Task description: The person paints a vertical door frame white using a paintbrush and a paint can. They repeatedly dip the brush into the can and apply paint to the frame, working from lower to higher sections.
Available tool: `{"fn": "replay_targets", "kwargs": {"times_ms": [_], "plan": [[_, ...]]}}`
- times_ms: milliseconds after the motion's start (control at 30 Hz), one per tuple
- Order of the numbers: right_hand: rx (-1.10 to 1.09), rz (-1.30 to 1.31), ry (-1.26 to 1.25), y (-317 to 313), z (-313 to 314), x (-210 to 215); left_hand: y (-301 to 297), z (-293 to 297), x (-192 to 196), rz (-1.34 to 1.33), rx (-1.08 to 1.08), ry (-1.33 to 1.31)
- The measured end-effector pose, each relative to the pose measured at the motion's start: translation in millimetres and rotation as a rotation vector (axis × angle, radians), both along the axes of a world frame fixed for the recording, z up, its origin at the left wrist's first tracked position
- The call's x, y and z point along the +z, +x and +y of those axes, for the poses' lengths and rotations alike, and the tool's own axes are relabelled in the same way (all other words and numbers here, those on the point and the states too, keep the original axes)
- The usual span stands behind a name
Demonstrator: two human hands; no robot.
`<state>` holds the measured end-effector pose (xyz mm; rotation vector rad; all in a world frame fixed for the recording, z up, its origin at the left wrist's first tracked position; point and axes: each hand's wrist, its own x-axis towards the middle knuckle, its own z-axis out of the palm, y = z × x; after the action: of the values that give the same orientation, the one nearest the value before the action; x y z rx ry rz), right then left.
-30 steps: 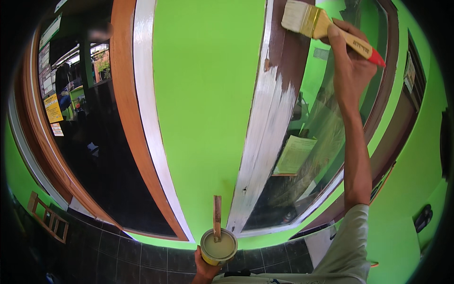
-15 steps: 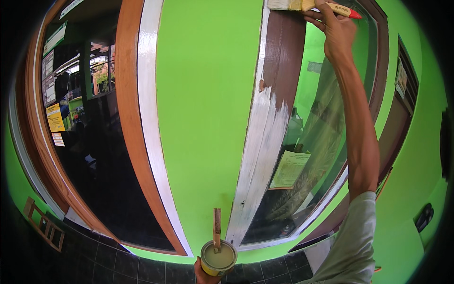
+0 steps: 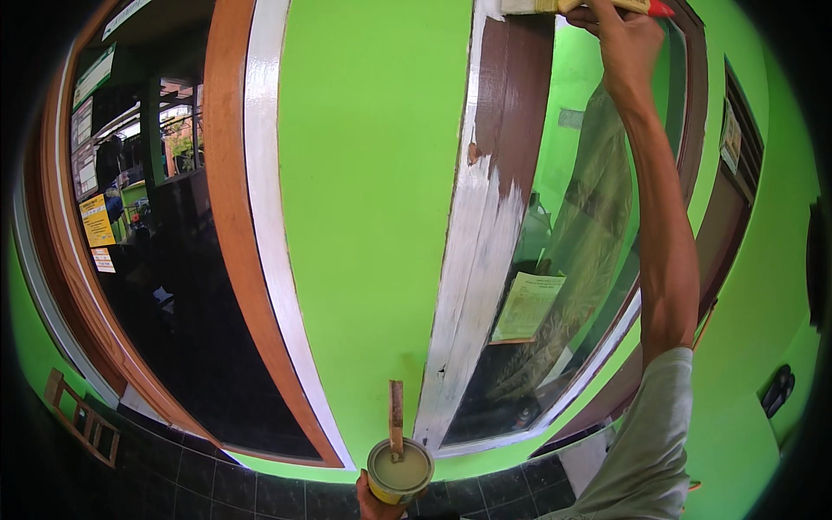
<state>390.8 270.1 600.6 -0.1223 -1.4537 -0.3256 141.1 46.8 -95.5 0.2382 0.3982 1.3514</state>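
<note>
My right hand is raised to the top of the picture and grips a paintbrush with a yellow and red handle. Its bristles touch the top of a brown window frame post. The lower part of that post is covered in white paint. At the bottom edge, my left hand holds a small yellow paint can filled with pale paint. A wooden stir stick stands in the can.
A bright green wall fills the middle. On the left is a dark window with a brown and white frame. Behind the right window glass hang a curtain and a yellow paper. Dark tiles run along the bottom.
My right hand has lifted the paintbrush up the post, from the upper part to its very top. The paint can has stayed low in my left hand.
</note>
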Motion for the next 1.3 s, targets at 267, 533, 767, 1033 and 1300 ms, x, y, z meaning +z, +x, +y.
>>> {"fn": "replay_targets", "kwargs": {"times_ms": [267,533,767,1033,1300], "plan": [[0.110,0.002,-0.128,10.6,18.2,-18.9,3.5,2.6,15.2,-0.111,-0.062,0.005],[0.250,0.020,-0.176,15.2,14.2,-51.9,-0.1,-0.5,15.7,-0.118,-0.045,0.019],[0.066,0.015,-0.178,9.5,17.5,-76.9,2.1,-2.1,20.7,-0.175,-0.032,-0.006],[0.281,0.070,-0.129,3.0,15.3,-71.8,5.7,-5.7,40.2,-0.207,-0.042,0.023],[0.084,0.086,-0.148,9.8,20.9,-83.8,6.7,-6.1,31.8,-0.177,0.003,-0.017]]}}
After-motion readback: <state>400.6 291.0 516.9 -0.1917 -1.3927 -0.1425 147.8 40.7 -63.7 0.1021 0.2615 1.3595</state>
